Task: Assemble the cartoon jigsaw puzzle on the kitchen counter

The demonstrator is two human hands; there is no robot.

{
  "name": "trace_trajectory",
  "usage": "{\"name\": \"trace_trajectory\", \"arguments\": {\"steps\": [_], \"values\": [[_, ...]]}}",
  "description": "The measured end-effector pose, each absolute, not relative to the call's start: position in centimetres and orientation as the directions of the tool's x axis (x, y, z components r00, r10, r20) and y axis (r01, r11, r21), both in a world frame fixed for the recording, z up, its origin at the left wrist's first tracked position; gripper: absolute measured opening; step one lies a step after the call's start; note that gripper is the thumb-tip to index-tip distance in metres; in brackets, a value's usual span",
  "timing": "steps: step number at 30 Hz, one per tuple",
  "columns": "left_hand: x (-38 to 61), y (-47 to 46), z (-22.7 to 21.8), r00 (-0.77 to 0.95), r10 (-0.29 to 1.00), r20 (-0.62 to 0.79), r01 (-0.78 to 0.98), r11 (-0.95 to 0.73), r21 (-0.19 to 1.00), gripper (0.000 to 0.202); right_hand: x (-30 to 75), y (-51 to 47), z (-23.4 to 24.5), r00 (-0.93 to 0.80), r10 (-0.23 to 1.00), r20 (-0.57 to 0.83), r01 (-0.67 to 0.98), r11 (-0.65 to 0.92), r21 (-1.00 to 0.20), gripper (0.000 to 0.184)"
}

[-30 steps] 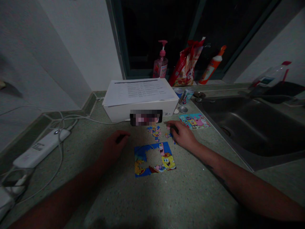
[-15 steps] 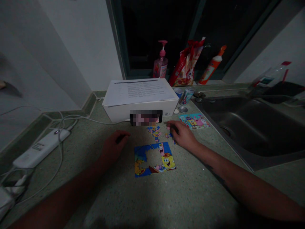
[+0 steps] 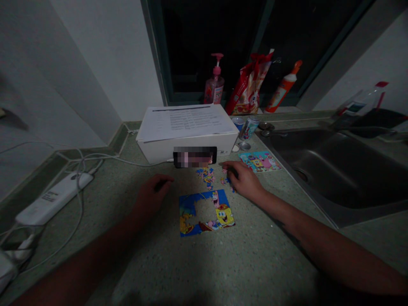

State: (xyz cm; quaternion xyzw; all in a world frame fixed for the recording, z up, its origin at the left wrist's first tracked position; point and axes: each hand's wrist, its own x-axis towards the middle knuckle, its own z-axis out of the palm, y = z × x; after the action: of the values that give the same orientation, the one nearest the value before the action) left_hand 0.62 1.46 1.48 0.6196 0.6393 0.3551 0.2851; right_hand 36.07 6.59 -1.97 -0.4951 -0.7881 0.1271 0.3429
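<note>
From the head camera, both bare arms reach in from the bottom corners and lie low over the green speckled desk (image 3: 255, 259). The left hand (image 3: 152, 195) rests near the middle of the desk. Its fingers curl softly, and no thing shows in them. The right hand (image 3: 244, 180) is farther forward, with its fingers curled down over small loose puzzle pieces (image 3: 227, 180). The fingers hide what is under them, so I cannot tell if they grip a piece.

The jigsaw puzzle (image 3: 207, 212) lies flat between the two hands, and it has a big gap in its middle. More loose pieces (image 3: 206, 177) sit just above it, by the front of a white box (image 3: 188, 146). A small picture card (image 3: 259, 161) lies just past the right hand, near the edge of the steel sink (image 3: 331, 170).

The desk has open room in front of the puzzle and to its left. A white power strip (image 3: 54, 199) and its cable (image 3: 127, 162) lie near the left wall. Along the back edge stand a pink soap bottle (image 3: 215, 83), a red bag (image 3: 248, 85), and an orange bottle (image 3: 282, 83).
</note>
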Motion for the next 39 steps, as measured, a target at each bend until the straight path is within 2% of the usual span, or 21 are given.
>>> {"name": "trace_trajectory", "arguments": {"steps": [9, 27, 39], "values": [[0.66, 1.46, 1.46, -0.07, 0.995, 0.068, 0.584, -0.014, 0.812, 0.03, 35.95, 6.41, -1.36, -0.279, 0.882, 0.38, 0.699, 0.458, -0.549, 0.043], [0.55, 1.57, 1.31, -0.072, 0.995, 0.071, 0.578, -0.017, 0.816, 0.025, 35.96, 6.46, -1.55, -0.273, 0.876, 0.397, 0.693, 0.466, -0.551, 0.043], [0.49, 1.56, 1.14, -0.064, 0.995, 0.076, 0.595, -0.023, 0.803, 0.032, 36.06, 6.5, -1.56, -0.278, 0.872, 0.402, 0.689, 0.473, -0.549, 0.042]]}}
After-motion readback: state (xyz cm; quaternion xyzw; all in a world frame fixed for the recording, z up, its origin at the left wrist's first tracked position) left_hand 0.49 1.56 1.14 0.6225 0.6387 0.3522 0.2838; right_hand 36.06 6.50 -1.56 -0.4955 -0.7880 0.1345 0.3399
